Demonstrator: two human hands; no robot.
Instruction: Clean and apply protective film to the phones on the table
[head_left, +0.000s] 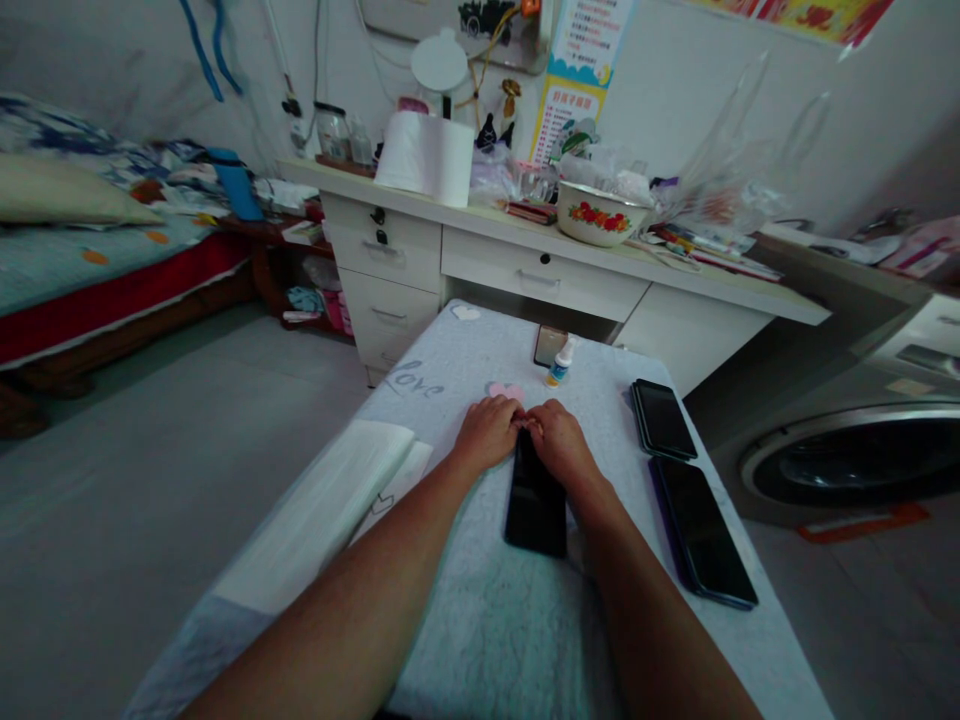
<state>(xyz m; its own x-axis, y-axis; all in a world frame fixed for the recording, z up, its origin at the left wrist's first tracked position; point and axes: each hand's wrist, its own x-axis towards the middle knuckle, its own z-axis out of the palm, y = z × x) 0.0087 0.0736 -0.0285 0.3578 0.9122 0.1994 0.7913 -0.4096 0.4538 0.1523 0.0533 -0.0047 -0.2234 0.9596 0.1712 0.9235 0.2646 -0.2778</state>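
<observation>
A black phone (535, 500) lies screen up on the grey cloth-covered table (480, 620). Both my hands rest at its far end, knuckles up and fingertips meeting. My left hand (488, 430) has its fingers curled down just left of the phone's top. My right hand (556, 440) covers the phone's top edge, fingers pinched toward the left hand. What the fingertips hold is hidden. A pink object (504, 390) shows just beyond the fingers.
Two more dark phones (662, 418) (702, 530) lie at the right of the table. A small bottle (559, 363) and a small card (548, 345) stand at the far end, folded white sheets (322, 520) at the left. A desk (540, 270), bed and washing machine surround the table.
</observation>
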